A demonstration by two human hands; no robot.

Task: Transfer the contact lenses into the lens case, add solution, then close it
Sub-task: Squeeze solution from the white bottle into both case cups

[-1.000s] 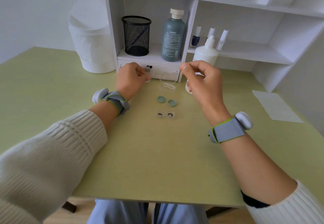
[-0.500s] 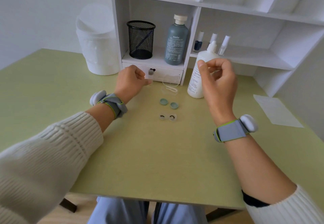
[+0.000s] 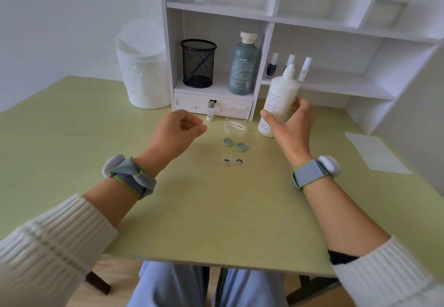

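Note:
The clear lens case [image 3: 232, 161] lies open on the green table [image 3: 216, 210], with a dark ring showing in each well. Its two teal caps [image 3: 234, 144] lie just behind it, undersides up. The white solution bottle [image 3: 278, 100] stands to the right, and my right hand [image 3: 292, 128] wraps its lower part, thumb in front and fingers behind. My left hand [image 3: 179, 130] hovers left of the caps, fingers loosely curled with nothing in them. A small grey-capped vial [image 3: 210, 111] stands just beyond it.
White tweezers in a clear holder [image 3: 236, 126] lie behind the caps. The white shelf unit [image 3: 213, 100] holds a mesh cup [image 3: 198, 64], a teal bottle [image 3: 243, 66] and small bottles [image 3: 271, 66]. A white bin [image 3: 143, 66] stands at left, a paper sheet [image 3: 374, 153] at right.
My left hand let go of the small vial, which now stands on the table. My right hand moved right and down from mid-air onto the solution bottle.

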